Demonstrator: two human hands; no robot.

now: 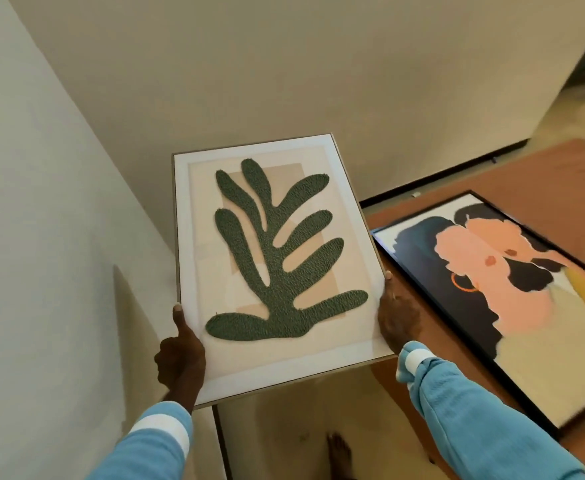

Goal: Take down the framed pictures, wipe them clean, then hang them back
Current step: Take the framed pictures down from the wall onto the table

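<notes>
I hold a framed picture of a green leaf shape [273, 258] on a beige ground, in a thin light frame, tilted face up in front of me. My left hand [180, 355] grips its lower left edge, thumb on the front. Around the lower right edge closes my right hand [396, 317]. A second framed picture [513, 299], black-framed with pink and dark blue shapes, lies flat on the brown table [561, 174] to the right.
Plain cream walls [215, 64] meet in a corner behind the picture, with a dark skirting along the floor. My bare foot [339, 452] stands on the pale floor below. The table's near edge runs close to my right arm.
</notes>
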